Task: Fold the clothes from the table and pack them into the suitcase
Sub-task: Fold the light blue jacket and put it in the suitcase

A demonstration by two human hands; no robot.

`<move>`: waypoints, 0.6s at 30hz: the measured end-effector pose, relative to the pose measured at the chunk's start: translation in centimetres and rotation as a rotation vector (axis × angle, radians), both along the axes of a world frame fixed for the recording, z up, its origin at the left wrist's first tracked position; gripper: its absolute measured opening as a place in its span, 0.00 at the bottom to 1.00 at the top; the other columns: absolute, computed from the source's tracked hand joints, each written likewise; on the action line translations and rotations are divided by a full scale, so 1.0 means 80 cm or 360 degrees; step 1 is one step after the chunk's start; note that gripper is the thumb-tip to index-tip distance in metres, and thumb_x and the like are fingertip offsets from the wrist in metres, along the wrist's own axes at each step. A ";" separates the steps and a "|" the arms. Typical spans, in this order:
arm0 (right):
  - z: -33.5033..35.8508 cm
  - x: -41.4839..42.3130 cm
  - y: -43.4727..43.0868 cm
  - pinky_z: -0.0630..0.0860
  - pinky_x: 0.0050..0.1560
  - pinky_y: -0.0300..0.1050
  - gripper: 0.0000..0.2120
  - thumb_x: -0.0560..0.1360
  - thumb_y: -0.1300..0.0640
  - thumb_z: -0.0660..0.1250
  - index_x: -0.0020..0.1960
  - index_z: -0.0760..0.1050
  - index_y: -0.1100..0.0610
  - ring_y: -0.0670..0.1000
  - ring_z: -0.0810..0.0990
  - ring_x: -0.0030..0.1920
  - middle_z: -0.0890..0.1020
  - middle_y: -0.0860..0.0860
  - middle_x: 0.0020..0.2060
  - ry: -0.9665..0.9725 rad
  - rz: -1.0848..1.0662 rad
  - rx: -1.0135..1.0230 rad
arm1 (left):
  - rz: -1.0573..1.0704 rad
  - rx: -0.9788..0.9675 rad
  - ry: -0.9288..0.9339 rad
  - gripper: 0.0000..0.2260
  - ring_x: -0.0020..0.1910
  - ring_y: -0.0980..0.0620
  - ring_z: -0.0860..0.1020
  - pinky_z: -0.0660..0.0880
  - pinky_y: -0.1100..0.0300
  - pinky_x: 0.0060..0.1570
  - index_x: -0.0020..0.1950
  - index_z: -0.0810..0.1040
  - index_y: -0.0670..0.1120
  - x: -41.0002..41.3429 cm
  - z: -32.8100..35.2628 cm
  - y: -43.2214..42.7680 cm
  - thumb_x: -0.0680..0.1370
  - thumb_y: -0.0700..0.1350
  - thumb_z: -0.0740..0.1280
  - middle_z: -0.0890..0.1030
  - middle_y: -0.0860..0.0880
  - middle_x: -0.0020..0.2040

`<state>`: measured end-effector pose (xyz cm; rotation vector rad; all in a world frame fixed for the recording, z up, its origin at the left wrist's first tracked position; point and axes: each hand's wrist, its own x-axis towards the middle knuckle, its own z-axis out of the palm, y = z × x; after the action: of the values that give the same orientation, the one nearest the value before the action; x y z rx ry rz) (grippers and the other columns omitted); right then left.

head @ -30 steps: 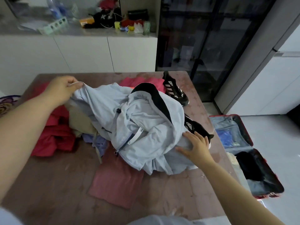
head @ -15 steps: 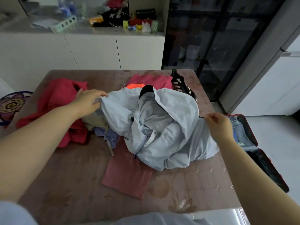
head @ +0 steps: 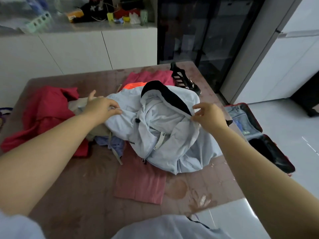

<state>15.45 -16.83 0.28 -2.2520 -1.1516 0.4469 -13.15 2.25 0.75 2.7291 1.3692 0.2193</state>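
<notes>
On table (head: 69,178), centre: jacket (head: 165,135), overlapping cloth (head: 139,185) on near side. Left: coat (head: 46,114). Far right, behind jacket: shoe (head: 183,80). On floor right of table: suitcase (head: 269,152).

Brown table top with a faint tile-and-star pattern (head: 82,190), blotchy marks near its front right corner. Behind it stands a long, low white cabinet with flat, handle-less doors (head: 77,52) under a pale grey counter (head: 89,27) crowded with small clutter, too blurred to tell. To the right is a tall dark glass-fronted cabinet with a black frame (head: 198,35). A grey slanting panel (head: 255,49) separates it from tall white cupboard fronts (head: 296,59). Glossy pale floor tiles (head: 293,135) catch streaks of reflection. Light is dim and even.
</notes>
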 end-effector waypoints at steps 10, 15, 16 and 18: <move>0.060 -0.035 0.071 0.75 0.57 0.45 0.20 0.78 0.58 0.64 0.68 0.67 0.48 0.44 0.79 0.52 0.80 0.45 0.54 0.0246 0.0030 0.0744 | 0.0353 -0.0279 -0.0886 0.06 0.34 0.58 0.73 0.65 0.76 0.32 0.48 0.80 0.38 -0.065 0.012 0.032 0.77 0.41 0.67 0.76 0.52 0.35; 0.015 -0.041 0.052 0.66 0.68 0.54 0.23 0.77 0.53 0.65 0.70 0.65 0.57 0.54 0.69 0.66 0.69 0.55 0.68 0.0015 0.0298 0.0357 | 0.0487 -0.0382 -0.0980 0.07 0.36 0.53 0.73 0.67 0.66 0.37 0.50 0.79 0.36 -0.088 -0.001 0.039 0.77 0.39 0.67 0.77 0.46 0.37; 0.000 -0.046 0.039 0.66 0.66 0.56 0.21 0.76 0.52 0.66 0.67 0.69 0.58 0.55 0.70 0.65 0.72 0.56 0.65 -0.0089 0.0274 0.0369 | 0.0480 -0.0409 -0.0974 0.06 0.39 0.50 0.74 0.67 0.65 0.38 0.49 0.78 0.36 -0.088 -0.004 0.036 0.77 0.39 0.67 0.77 0.44 0.40; -0.029 -0.056 0.017 0.62 0.68 0.57 0.20 0.75 0.48 0.68 0.62 0.74 0.58 0.55 0.71 0.64 0.75 0.53 0.62 -0.0208 0.0252 0.0276 | 0.0463 -0.0461 -0.0986 0.05 0.44 0.48 0.74 0.68 0.63 0.40 0.49 0.78 0.38 -0.086 -0.009 0.029 0.76 0.39 0.68 0.78 0.42 0.43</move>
<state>10.97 -15.49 -2.03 -2.0742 -1.3870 0.2527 -20.02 4.61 0.01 1.9733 1.4440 0.7446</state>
